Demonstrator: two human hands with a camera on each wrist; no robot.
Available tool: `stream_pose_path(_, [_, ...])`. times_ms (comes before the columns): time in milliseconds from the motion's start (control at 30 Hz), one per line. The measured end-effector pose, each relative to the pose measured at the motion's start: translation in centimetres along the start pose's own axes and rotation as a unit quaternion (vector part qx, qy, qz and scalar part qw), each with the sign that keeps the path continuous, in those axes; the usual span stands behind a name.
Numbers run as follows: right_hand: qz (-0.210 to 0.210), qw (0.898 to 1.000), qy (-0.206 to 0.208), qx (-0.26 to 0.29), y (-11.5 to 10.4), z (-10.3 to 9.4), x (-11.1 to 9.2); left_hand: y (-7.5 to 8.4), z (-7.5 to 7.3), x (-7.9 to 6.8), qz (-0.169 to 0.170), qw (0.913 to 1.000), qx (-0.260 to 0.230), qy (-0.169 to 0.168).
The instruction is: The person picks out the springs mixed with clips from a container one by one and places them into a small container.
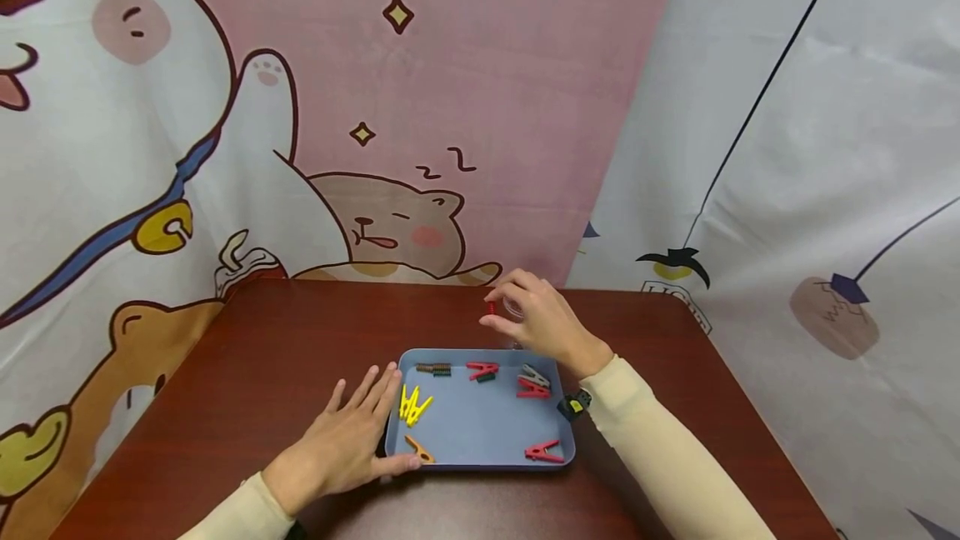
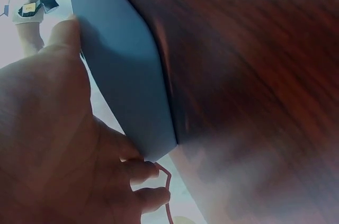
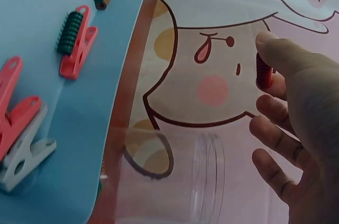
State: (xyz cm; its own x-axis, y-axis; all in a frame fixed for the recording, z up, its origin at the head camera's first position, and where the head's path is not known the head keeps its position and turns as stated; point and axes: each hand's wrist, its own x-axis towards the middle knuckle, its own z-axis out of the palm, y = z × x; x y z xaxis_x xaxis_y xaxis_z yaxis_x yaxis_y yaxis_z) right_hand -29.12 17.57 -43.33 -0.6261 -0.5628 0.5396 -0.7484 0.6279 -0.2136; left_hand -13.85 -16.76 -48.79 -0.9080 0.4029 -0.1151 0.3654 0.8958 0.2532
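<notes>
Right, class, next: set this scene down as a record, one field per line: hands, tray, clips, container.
Left hand: spread at the left end of the tray
Right hand: pinching a red coil
Tray: blue, on the table
Red clips: three
Orange clip: near left corner
Yellow clips: left side
Grey clip: beside a red one
Clear container: beyond the tray's far edge

Smooth plastic tray [image 1: 480, 423] and clips [image 3: 78, 57]; ridged springs [image 3: 264, 73]; glossy transparent far jar [image 3: 159, 197]; glossy wood-grain table [image 1: 322, 340]; matt cloth backdrop [image 1: 517, 90].
</notes>
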Motion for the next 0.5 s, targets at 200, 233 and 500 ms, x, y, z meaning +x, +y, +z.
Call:
stream_pose_path(200, [0.005, 1.0, 0.013, 0.001, 1.4, -0.5, -0.4, 0.0, 0.0, 0.1, 0.003, 1.0, 0.002, 0.0])
stream_pose_path(233, [0.005, 1.0, 0.014, 0.003, 1.6, -0.5, -0.4, 0.0, 0.0, 0.1, 0.003, 1.0, 0.002, 0.0])
stream_pose_path(500, [0.045, 0.998, 0.011, 0.033, 3.4, -0.7, -1.0, 0.1, 0.0, 0.0, 0.001, 1.0, 0.002, 0.001])
